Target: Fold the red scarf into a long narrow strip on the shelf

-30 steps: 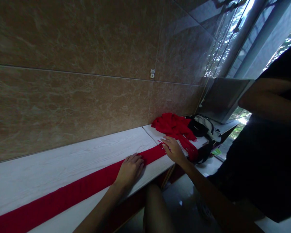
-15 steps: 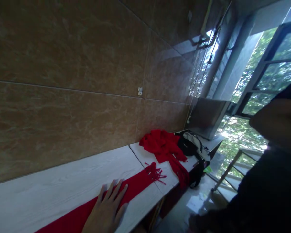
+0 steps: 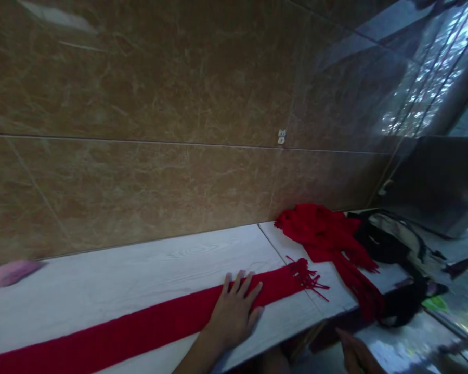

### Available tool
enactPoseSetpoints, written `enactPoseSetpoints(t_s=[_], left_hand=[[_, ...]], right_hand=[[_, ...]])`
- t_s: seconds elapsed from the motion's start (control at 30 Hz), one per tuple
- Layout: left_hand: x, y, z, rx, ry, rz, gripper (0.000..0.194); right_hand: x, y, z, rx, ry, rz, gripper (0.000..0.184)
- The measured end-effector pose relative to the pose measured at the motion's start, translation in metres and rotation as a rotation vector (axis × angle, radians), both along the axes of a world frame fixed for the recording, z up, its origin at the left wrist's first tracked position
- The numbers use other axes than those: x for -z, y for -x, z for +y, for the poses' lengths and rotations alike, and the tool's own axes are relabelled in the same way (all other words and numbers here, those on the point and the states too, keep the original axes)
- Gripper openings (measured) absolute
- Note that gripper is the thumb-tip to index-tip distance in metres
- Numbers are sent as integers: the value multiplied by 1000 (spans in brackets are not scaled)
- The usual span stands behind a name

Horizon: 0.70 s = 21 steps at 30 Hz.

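A long red scarf [image 3: 140, 330] lies flat along the white wood-grain table, its fringed end to the right and its other end beyond the left edge of view. My left hand [image 3: 234, 311] rests palm down on the scarf near the fringe, fingers spread and holding nothing. Low at the right, past the table's front edge, my right hand [image 3: 356, 353] is dark and cut off by the frame. One finger of it points up and left; the rest cannot be made out. Beyond the fringe lies a second red scarf [image 3: 323, 231], crumpled, with one end drooping over the edge.
Beside the crumpled scarf sits a black and grey bag [image 3: 386, 244]. A grey metal box [image 3: 440, 182] stands at the table's far right end. Something pink [image 3: 13, 275] lies at the far left by the brown tiled wall [image 3: 159, 192], which borders the table's back.
The view has swung left and levelled, showing more scarf and the pink thing. My left hand stays spread on the scarf. The person in dark clothes at right has left the view.
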<state>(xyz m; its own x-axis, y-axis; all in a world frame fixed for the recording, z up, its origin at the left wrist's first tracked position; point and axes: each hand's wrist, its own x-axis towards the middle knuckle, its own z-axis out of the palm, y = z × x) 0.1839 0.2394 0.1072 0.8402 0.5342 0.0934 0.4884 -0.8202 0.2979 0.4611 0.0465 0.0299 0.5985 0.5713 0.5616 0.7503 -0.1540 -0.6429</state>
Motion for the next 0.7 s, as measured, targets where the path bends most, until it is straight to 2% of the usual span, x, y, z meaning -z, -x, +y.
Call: enactPoseSetpoints(t_s=[0.07,0.17,0.23,0.37,0.5,0.6,0.7], left_hand=[[-5,0,-1,2,14,22,64],[-14,3,3,-3,-18,42,66],[-20,10,10,-32,-45,64,63],[-22,34,29,-65,-76,101,59],[-8,58,41,-48,-92,102,61],[2,66,45,-33,-100,81,60],[5,64,51,-42,-97,69,61]], right_hand=[[-22,12,15,-92,-63,20,37],[-57,27,62,-281,-89,-67,38],[-69,41,94,-365,-43,-171,43],[-69,88,135,-417,222,-346,50],[-66,130,158,-462,436,-428,56],[-68,136,171,-462,571,-421,58],[-71,128,179,-471,647,-422,58]])
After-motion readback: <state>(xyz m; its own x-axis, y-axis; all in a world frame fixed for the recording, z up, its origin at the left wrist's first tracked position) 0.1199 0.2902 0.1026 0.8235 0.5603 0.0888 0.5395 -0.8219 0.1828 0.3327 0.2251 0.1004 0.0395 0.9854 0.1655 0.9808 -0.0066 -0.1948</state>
